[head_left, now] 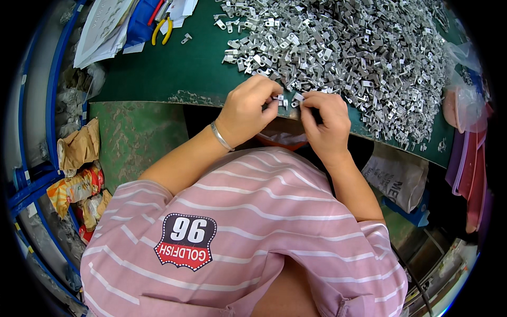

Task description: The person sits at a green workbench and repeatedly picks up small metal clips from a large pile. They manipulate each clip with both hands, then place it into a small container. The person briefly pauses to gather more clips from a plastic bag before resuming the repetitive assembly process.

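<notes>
Both of my hands are raised over the near edge of a green table (158,79). My left hand (251,104), with a silver bangle (222,136) on its wrist, pinches a small metal bracket (280,98) between thumb and fingers. Close by on the right, my right hand (328,120) grips another small metal bracket (297,98) by its end. The two brackets are a short gap apart. Just beyond my fingers spreads a large heap of loose silver brackets (338,47), many with a round hole.
At the far left lie papers (103,29), a blue bin (141,22) and yellow-handled pliers (162,31). Blue-framed shelving (53,79) stands left, beside a brown paper bag (79,147). Red and purple plastic bins (472,174) stack at the right. A grey sack (398,177) sits below the table.
</notes>
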Available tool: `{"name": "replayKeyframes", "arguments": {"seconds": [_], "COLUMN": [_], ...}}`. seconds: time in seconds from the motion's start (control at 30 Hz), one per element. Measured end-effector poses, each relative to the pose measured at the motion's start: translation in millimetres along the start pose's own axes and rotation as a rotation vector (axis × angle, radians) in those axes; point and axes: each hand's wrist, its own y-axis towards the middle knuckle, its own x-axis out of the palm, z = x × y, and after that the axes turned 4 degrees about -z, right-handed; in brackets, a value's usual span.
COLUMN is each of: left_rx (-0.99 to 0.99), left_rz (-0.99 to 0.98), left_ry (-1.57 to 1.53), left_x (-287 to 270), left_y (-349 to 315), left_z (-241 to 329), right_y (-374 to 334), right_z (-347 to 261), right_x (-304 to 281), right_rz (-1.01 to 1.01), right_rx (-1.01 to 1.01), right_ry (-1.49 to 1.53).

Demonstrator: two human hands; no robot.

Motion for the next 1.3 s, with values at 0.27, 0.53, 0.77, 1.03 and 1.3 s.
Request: {"name": "replayKeyframes", "arguments": {"seconds": [0.27, 0.53, 0.77, 1.03, 1.3], "left_rx": [0.102, 0.039, -0.140, -0.318, 0.031], "left_rz": [-0.063, -0.040, -0.107, -0.124, 0.086], "left_ry": [0.106, 0.001, -0.452, -1.182, 0.032], "left_x": [-2, -3, -8, -2, -2], "left_y": [0, -1, -7, -18, -4], "left_z": [9, 6, 4, 8, 12], "right_y": [-9, -5, -18, -18, -8], "right_z": [-4, -2, -7, -9, -7], "right_x": [-20, -8, -12, -16, -15], "right_rz": [-0.156, -0.180, -0.108, -0.111, -0.035], "right_rx": [-0.052, -0.062, 0.497, 0.538, 0.091], "right_ry": [0.184, 0.003, 0.943, 1.296, 0.067]}}
